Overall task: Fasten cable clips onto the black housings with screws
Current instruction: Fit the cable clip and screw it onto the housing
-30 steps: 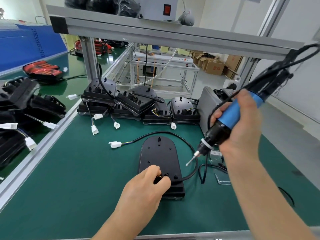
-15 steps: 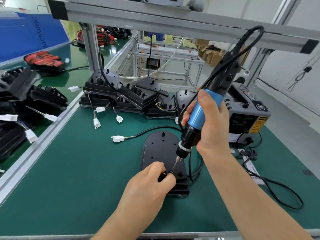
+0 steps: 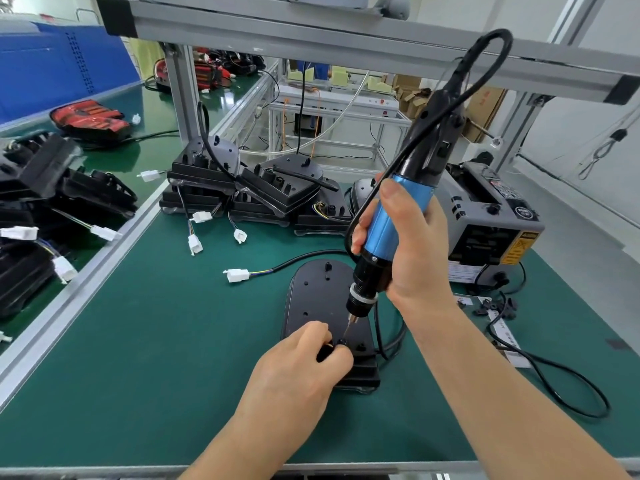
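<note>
A black housing [image 3: 318,296] lies flat on the green mat in front of me, its black cable ending in a white connector [image 3: 238,274]. My left hand [image 3: 301,368] pinches a small black cable clip [image 3: 341,342] against the housing's near end. My right hand [image 3: 405,244] grips a blue and black electric screwdriver [image 3: 391,230], held almost upright. Its bit tip touches down at the clip, just beside my left fingertips. Whether a screw sits under the bit is hidden.
Several more black housings [image 3: 263,188] with white connectors are stacked at the back of the mat. A grey machine [image 3: 491,220] stands at the right, with loose black clips [image 3: 495,306] and a looping cable [image 3: 554,382] before it. An aluminium frame rail [image 3: 86,265] borders the left.
My right hand swung the screwdriver from a slant at the right to nearly upright over the clip, and the bit came down to it. My left hand stayed pinching at the housing's near end.
</note>
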Available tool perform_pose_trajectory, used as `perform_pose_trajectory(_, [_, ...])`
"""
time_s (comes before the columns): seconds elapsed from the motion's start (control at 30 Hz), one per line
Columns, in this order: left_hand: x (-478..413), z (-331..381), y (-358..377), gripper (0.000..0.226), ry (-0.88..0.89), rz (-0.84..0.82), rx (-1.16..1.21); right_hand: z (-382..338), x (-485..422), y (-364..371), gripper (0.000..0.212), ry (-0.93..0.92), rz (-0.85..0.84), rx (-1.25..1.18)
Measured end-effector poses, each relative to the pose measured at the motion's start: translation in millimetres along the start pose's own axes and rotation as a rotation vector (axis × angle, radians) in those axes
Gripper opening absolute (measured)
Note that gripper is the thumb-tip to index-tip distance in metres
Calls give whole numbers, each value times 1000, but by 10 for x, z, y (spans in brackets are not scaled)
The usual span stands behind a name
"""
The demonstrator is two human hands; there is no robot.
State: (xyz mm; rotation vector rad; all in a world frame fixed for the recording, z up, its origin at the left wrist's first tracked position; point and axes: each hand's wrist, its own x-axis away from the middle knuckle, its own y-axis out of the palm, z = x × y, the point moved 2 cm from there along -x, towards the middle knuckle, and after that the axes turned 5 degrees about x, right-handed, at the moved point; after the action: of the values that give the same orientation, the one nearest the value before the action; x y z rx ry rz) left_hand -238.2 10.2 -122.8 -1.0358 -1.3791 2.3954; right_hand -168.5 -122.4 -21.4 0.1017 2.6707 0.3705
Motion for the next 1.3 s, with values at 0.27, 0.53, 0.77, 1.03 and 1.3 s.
perform_pose_trajectory(0.27, [-19,23,-23,37,16,12,-23,-21,22,119,16,-43,-111,127])
perform_pose_trajectory(0.53, [-14,30,-26,37,15,13,-31,8,56,143,10,-51,-125,133])
perform_pose_trajectory(0.77, [-12,28,-28,36,15,9,-32,-5,77,147,20,-40,-161,120])
perform_pose_trajectory(1.03, [-11,17,-19,40,-19,-2,-29,-255,-2,-74,21,-74,-27,191])
perform_pose_trajectory(1.3, [-20,26,-21,38,-34,5,-28,-789,59,-1164,21,53,335,468])
